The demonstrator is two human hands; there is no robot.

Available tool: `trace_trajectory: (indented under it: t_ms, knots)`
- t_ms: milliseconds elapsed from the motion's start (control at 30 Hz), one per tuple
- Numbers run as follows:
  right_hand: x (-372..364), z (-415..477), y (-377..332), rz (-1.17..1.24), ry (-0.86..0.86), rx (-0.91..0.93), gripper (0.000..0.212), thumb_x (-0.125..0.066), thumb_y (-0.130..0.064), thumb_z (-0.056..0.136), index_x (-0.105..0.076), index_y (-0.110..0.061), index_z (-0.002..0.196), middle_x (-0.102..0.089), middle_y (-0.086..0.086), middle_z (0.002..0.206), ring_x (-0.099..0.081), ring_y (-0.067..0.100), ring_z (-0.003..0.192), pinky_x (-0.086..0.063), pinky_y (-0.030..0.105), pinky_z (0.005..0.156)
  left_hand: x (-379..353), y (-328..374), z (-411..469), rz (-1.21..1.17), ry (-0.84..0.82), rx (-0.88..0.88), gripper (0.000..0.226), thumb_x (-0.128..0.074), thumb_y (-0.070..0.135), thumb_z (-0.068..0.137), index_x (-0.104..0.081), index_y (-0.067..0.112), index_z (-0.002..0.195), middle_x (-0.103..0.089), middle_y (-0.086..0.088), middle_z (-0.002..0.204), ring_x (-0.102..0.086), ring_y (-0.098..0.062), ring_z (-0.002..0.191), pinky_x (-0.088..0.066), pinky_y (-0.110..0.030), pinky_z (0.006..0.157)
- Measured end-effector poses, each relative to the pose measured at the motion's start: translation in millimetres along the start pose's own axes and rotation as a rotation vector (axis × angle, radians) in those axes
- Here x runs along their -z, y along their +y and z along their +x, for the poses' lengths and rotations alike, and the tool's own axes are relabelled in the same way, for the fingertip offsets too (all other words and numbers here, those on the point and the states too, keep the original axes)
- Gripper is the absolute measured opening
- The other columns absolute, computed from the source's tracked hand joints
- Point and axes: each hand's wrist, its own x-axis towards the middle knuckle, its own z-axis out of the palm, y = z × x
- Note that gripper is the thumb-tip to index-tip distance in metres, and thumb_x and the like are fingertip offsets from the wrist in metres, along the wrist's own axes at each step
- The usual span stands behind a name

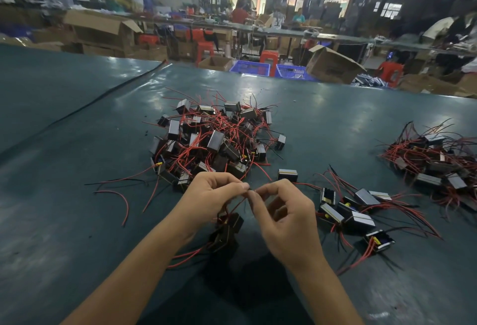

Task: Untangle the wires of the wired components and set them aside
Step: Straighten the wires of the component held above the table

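A tangled heap of small dark block components with red and black wires [214, 138] lies on the green table [77, 143] just beyond my hands. My left hand [211, 198] and my right hand [281, 213] meet above the table, each pinching thin wires at the fingertips. Below them hangs a small cluster of dark components [227, 231] by its red wires, close to the table. A group of separated components [356, 211] lies to the right of my right hand.
Another pile of wired components [436, 164] sits at the far right. One single component [287, 174] lies between the heap and my right hand. Loose red and black wires [116, 190] trail left of the heap. Cardboard boxes, blue crates and people fill the background.
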Motion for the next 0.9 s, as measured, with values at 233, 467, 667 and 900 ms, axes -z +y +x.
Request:
trace_trajectory:
  t_ms: [233, 467, 667, 900]
  knots:
    - [1.6, -0.3, 2.1, -0.008, 0.024, 0.122, 0.006, -0.068, -0.019, 0.09, -0.069, -0.014, 0.094, -0.061, -0.011, 0.088, -0.057, 0.011, 0.06, -0.047, 0.028, 0.049, 1.5, 2.2, -0.3, -0.043, 0.004, 0.129, 0.04, -0.056, 0.012, 0.09, -0.066, 0.017, 0.052, -0.041, 0.008, 0.044, -0.037, -0.012, 0.054, -0.033, -0.026, 0.058]
    - [5.7, 0.1, 4.3, -0.196, 0.076, 0.239, 0.01, -0.073, -0.016, 0.089, -0.074, -0.006, 0.09, -0.065, -0.003, 0.083, -0.056, 0.012, 0.058, -0.048, 0.032, 0.049, 0.8, 1.8, 0.5, -0.038, -0.045, 0.122, 0.035, -0.061, 0.015, 0.09, -0.071, 0.019, 0.057, -0.045, 0.003, 0.052, -0.038, -0.008, 0.051, -0.033, -0.018, 0.05]
    - [4.7, -0.6, 1.1, -0.357, 0.141, 0.22, 0.013, -0.072, -0.02, 0.088, -0.07, -0.011, 0.079, -0.06, -0.006, 0.072, -0.051, 0.011, 0.049, -0.044, 0.031, 0.042, -1.4, -3.9, 3.1, 0.05, 0.033, 0.082, 0.033, -0.064, 0.02, 0.091, -0.074, 0.022, 0.06, -0.049, 0.007, 0.051, -0.041, -0.005, 0.048, -0.035, -0.016, 0.05]
    - [3.3, -1.0, -0.7, -0.353, 0.129, 0.22, 0.01, -0.071, -0.018, 0.089, -0.068, -0.01, 0.082, -0.061, -0.006, 0.076, -0.052, 0.009, 0.054, -0.046, 0.028, 0.046, 0.3, -4.1, 2.3, 0.114, 0.077, 0.034, 0.035, -0.066, 0.019, 0.089, -0.072, 0.024, 0.055, -0.05, 0.008, 0.048, -0.039, -0.004, 0.043, -0.034, -0.013, 0.047]
